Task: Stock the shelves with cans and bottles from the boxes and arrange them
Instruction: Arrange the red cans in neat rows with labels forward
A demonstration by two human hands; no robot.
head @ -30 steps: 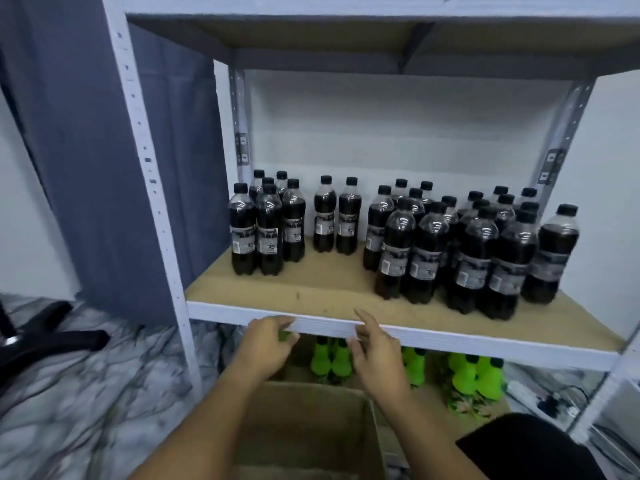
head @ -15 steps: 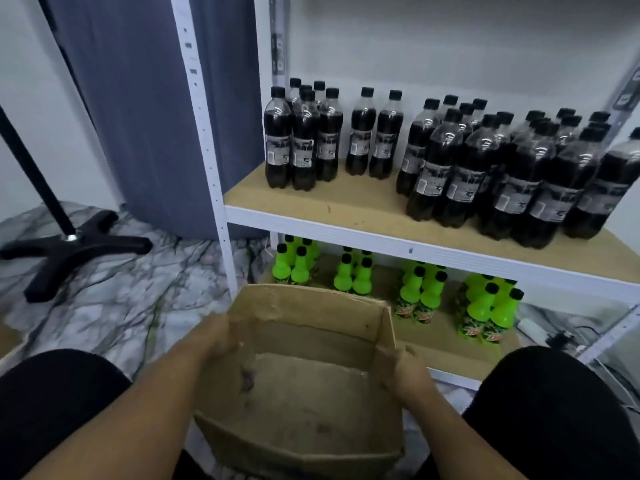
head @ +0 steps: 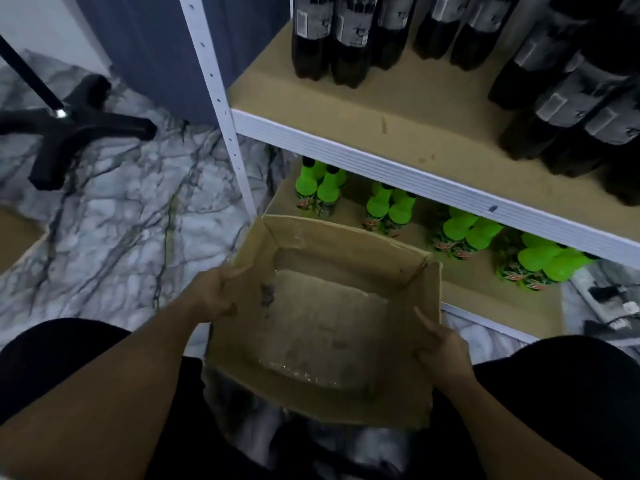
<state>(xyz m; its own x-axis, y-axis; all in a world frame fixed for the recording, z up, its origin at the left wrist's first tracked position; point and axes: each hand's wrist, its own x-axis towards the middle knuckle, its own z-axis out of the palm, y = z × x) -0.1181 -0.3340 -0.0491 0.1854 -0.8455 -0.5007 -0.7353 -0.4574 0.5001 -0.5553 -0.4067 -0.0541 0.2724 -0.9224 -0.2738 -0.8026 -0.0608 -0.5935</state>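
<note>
Box [head: 322, 327]: empty, near, low between the knees, just before the bottom shelf [head: 485, 296]. Gripped by its side walls, left hand [head: 207, 292] and right hand [head: 441, 351] each curled over an edge, likely for carrying away. Bottles [head: 388, 206] already shelved beyond.

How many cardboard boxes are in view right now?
1. The cardboard box sits between the knees before the bottom shelf, left hand and right hand gripping its sides. Others may be out of frame.
</note>
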